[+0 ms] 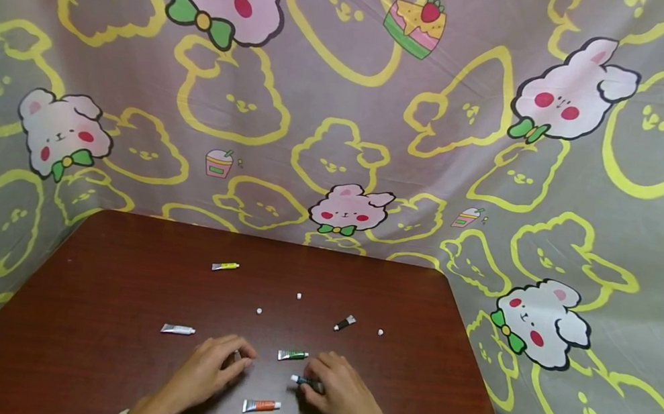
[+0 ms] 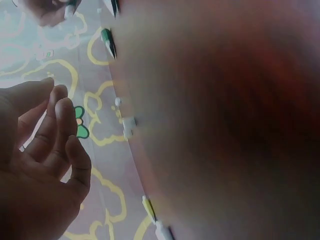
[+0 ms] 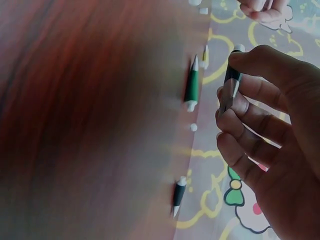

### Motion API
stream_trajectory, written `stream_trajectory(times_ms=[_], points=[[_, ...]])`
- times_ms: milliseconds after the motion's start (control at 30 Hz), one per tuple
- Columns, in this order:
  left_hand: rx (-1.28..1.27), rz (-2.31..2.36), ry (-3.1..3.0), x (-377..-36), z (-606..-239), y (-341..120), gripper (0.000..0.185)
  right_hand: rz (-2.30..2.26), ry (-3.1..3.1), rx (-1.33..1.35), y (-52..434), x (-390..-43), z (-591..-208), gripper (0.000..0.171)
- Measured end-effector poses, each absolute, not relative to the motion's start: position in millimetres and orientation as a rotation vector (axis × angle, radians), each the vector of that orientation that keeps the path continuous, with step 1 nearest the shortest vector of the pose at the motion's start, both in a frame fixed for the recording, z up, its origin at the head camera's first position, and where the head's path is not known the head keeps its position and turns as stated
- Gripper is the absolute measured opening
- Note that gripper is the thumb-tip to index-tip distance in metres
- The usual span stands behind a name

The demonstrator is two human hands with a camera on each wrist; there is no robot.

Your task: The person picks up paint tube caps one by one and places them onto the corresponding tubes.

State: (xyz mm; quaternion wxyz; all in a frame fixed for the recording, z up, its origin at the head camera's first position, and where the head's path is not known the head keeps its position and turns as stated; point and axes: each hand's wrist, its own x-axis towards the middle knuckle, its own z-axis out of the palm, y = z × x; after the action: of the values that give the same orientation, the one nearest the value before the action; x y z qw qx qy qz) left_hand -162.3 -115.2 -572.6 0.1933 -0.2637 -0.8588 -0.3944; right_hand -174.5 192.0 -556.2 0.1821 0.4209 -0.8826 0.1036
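Observation:
My right hand [image 1: 343,394] grips a small dark paint tube [image 3: 232,76] between thumb and fingers, its white cap end poking out to the left in the head view. Across from it, my left hand [image 1: 212,366] hovers low over the table with loosely bent fingers and nothing in them. Between and just beyond the hands lies a green paint tube [image 1: 293,355]. An orange paint tube [image 1: 261,406] rests nearer to me, between the two wrists. To the left of my left hand is a white paint tube [image 1: 178,330].
On the brown table [image 1: 118,279] a yellow paint tube [image 1: 225,266] lies far back and a black one [image 1: 345,323] sits right of centre. Small white caps [image 1: 259,311] are scattered about. Patterned cloth [image 1: 338,147] hangs around the table's back and sides.

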Motion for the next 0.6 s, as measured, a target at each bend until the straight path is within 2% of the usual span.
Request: stream_trajectory(times_ms=[167, 600], points=[[-0.739, -1.077, -2.377, -167.5, -571.0, -123.3, 0.029, 0.282, -2.525, 1.159, 199.0, -175.8, -561.3, 0.027], [-0.607, -0.984, -2.487, -170.9, -574.9, -136.0, 0.029, 0.273, -2.568, 1.113, 208.2, -179.0, -568.8, 0.025]])
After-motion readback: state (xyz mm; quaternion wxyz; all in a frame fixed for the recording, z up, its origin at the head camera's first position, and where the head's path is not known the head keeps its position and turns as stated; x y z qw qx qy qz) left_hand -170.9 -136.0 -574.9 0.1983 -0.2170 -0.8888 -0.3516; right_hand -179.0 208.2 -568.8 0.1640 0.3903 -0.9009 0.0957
